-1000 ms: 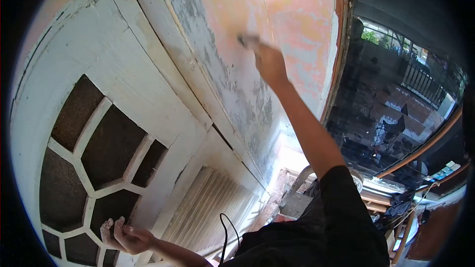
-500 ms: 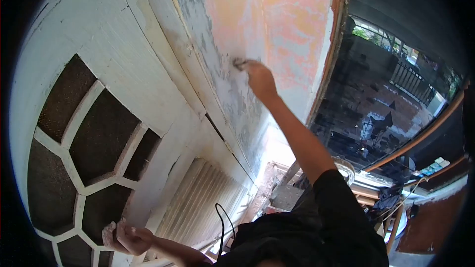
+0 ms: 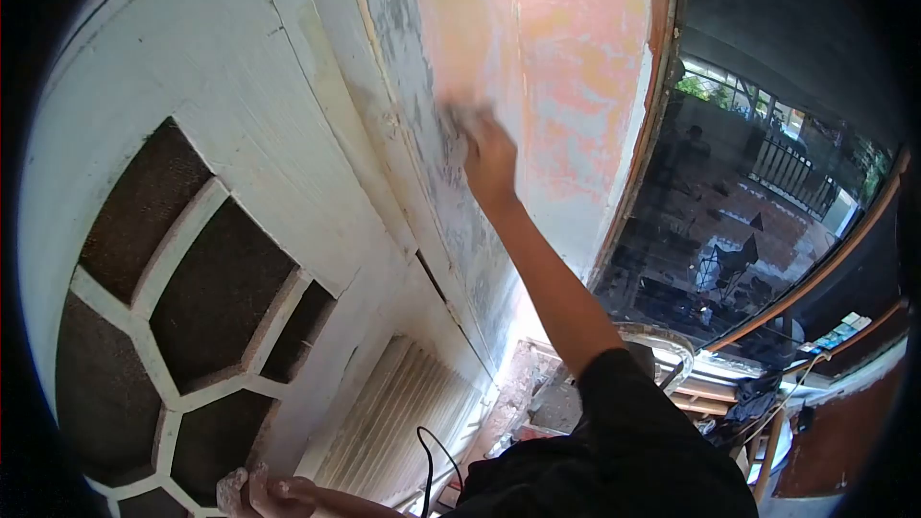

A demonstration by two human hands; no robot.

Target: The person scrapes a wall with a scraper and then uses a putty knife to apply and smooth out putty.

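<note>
My right hand point(image 3: 491, 155) is raised against the patchy pink, yellow and grey wall point(image 3: 576, 67). Its fingers are closed round a small dark tool point(image 3: 465, 115), blurred by motion, which meets the wall near its grey strip. Low at the left, my left hand point(image 3: 264, 494) has curled, whitish, dusty fingers beside the white lattice point(image 3: 168, 412) of the panel. Whether anything is inside those fingers is hidden.
A large dark window point(image 3: 729, 201) with reflections fills the right side. Below it are a round pale-rimmed object point(image 3: 672, 341), wooden pieces and a cord. A ribbed panel point(image 3: 393, 412) stands at lower centre, near a thin black cable point(image 3: 427, 451).
My right hand has shifted slightly along the wall, and the tool is now blurred. My left hand sits lower in view. The whole scene has shifted a little as the camera moved.
</note>
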